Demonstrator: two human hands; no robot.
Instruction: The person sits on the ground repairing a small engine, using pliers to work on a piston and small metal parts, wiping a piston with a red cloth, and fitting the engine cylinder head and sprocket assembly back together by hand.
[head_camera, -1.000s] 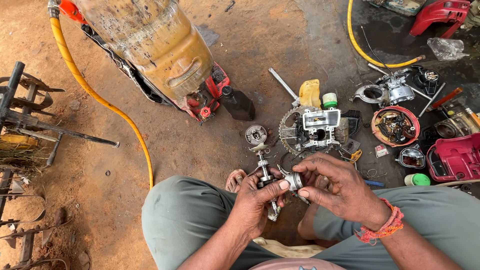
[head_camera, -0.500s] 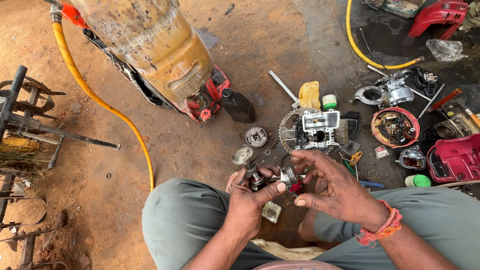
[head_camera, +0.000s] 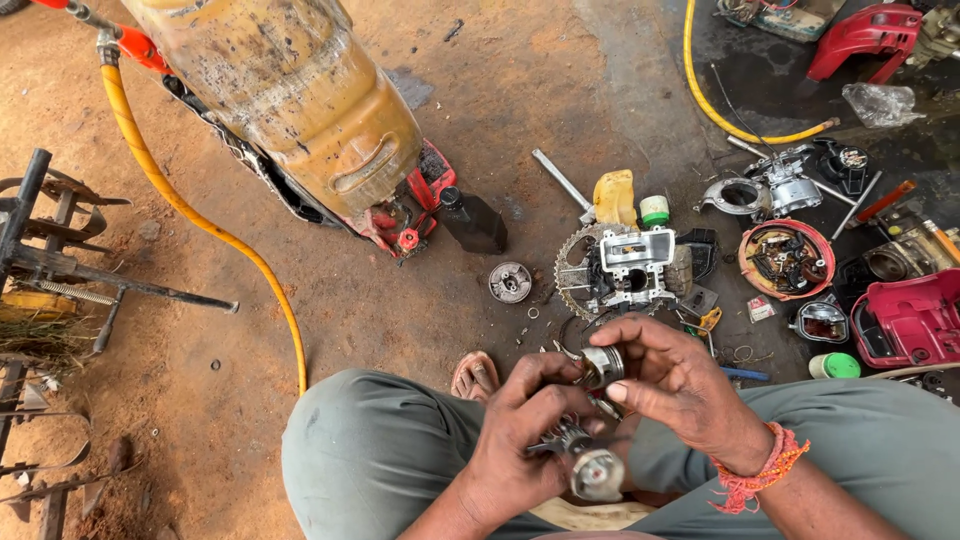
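I sit over a dirt floor with both hands between my knees. My left hand (head_camera: 520, 440) grips a small metal crank part (head_camera: 590, 465) with a round shiny end that points toward me. My right hand (head_camera: 680, 385) pinches a small silver piston (head_camera: 603, 365) at its fingertips, right above the left hand. Both hands touch around these parts. Just beyond them on the ground lies an opened small engine block (head_camera: 630, 270) with a toothed ring.
A dirty yellow sprayer tank (head_camera: 290, 90) with a yellow hose (head_camera: 190, 210) lies at upper left. A small round metal disc (head_camera: 510, 282) sits on the dirt. Red engine covers (head_camera: 915, 320), a round recoil housing (head_camera: 787, 258) and loose parts crowd the right. A rusty metal frame (head_camera: 50, 270) stands left.
The hands have drawn nearer to me and lower in view. The right hand now holds the piston up at its fingertips, and the crank part has turned end-on in the left hand.
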